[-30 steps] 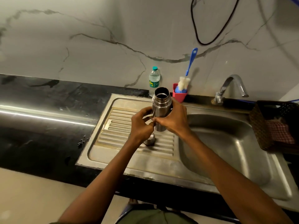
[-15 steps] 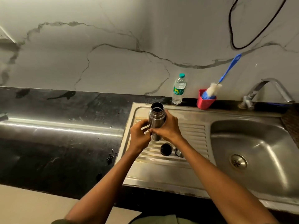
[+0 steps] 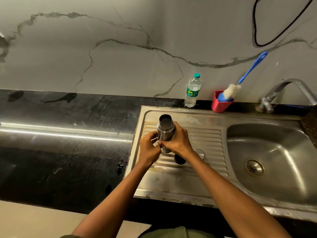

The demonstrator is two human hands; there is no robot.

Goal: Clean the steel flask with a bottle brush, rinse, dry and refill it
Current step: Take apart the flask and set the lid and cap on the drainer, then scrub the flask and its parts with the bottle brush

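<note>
Black stone counter (image 3: 60, 143) under a veined marble wall, steel sink (image 3: 214, 121) set into it, basin at 3 o'clock. Steel flask (image 3: 165, 131) upright and uncapped over the ribbed drainboard (image 3: 205, 141), near frame centre. Right hand (image 3: 178, 141) wraps the body, fingers clamped round it; left hand (image 3: 148, 148) at its 9 o'clock side, fingers curled onto the lower body. Dark cap (image 3: 179, 159) on the drainboard just at 6 o'clock of the flask, a second round piece (image 3: 200, 152) beside it, probably a lid, mostly hidden by the wrist. Bottle brush (image 3: 243, 81) stands in a red cup (image 3: 220, 104) at 1 o'clock, plastic water bottle (image 3: 193, 91) beside it, tap (image 3: 288, 90) at 2 o'clock.
</note>
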